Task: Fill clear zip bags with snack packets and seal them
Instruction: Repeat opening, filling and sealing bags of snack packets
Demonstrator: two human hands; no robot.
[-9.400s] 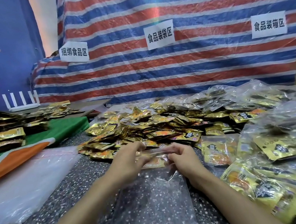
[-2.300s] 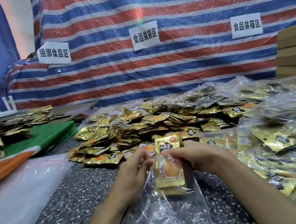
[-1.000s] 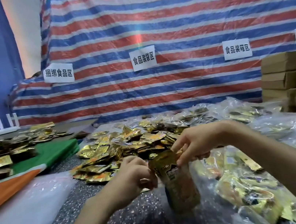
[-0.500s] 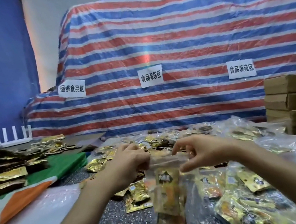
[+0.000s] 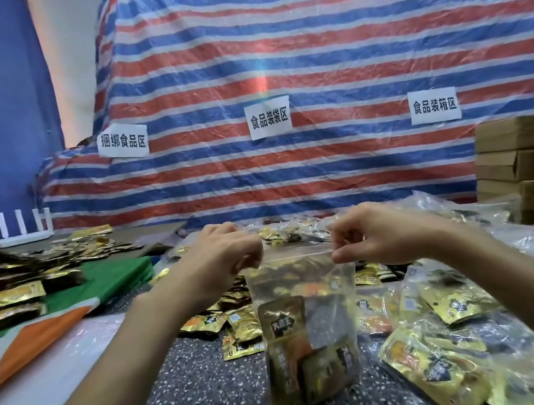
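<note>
- Lifted since two seconds back: clear zip bag point(image 5: 300, 284), then flat on the speckled table top point(image 5: 197, 393) during loading, now hanging upright above it between both hands. Bottom edge on the surface or just over it: cannot tell.
- One second back, right hand point(image 5: 372, 235) pushing a packet down through the mouth; now out of the bag and up at its top right corner, thumb and forefinger pinching the zip strip.
- Left hand point(image 5: 221, 256) at the top left corner, fingers curled and clamped on the same strip, top edge pulled into a straight line between the two grips.
- Judged from that: loading finished for this bag, sealing the step in hand. Strip already pressed closed or not: cannot tell.
- Inside, sunk into the lower half: snack packets point(image 5: 287, 334), a few, tilted and overlapping; upper half without packets.
- Bag itself: thin glossy see-through film, softly creased, rectangular, with a stiffer band along the mouth.
- Packets: flat rectangles of crinkled gold foil with dark labels, shiny, likely slippery against one another.
- Behind and beneath: loose pile of packets point(image 5: 238, 324), same foil.
- At the right: filled bags point(image 5: 452, 341), heaped and glinting.
- At the left: flat stack of empty bags point(image 5: 42, 374), milky where layered.
- Table top: dark, white-flecked, hard-looking.
</note>
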